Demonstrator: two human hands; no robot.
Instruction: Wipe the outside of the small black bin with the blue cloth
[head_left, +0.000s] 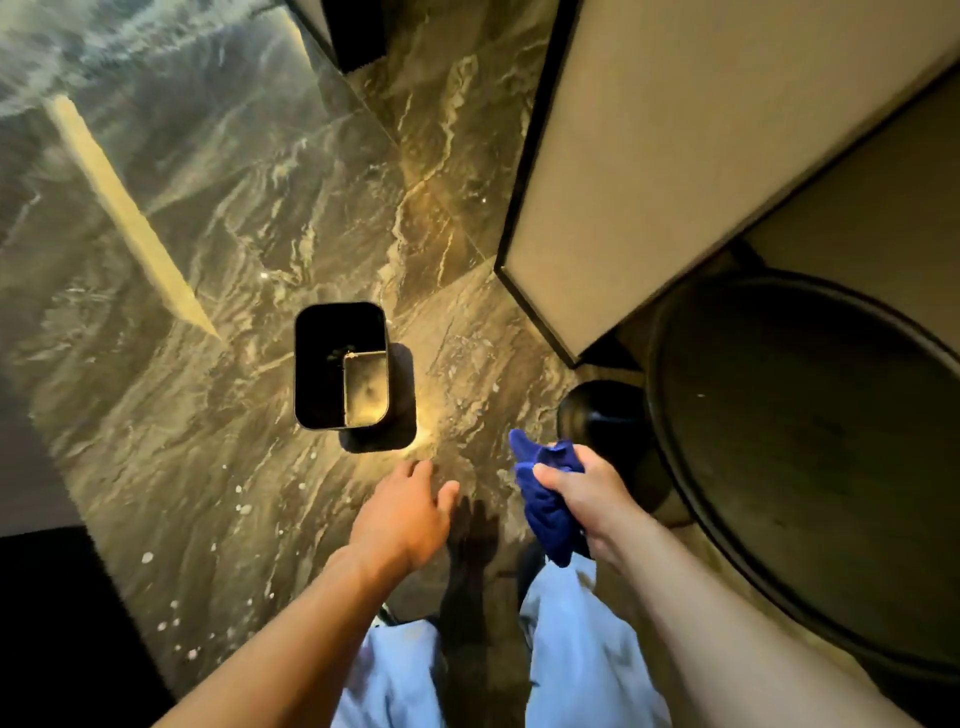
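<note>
The small black bin (318, 374) stands upright on the marble floor, seen from above, its open top facing me and its inside dark. My left hand (402, 512) reaches forward below the bin with fingers spread, holding nothing and a short way from its near side. My right hand (587, 491) is to the right, closed around the bunched blue cloth (545, 506), which hangs below the fist.
A round dark table (810, 447) fills the right side, its base (602, 415) on the floor beside my right hand. A beige upholstered panel (675, 171) with a black frame stands behind it. Dark carpet (57, 623) lies at the lower left. My light blue trousers (582, 660) show at the bottom.
</note>
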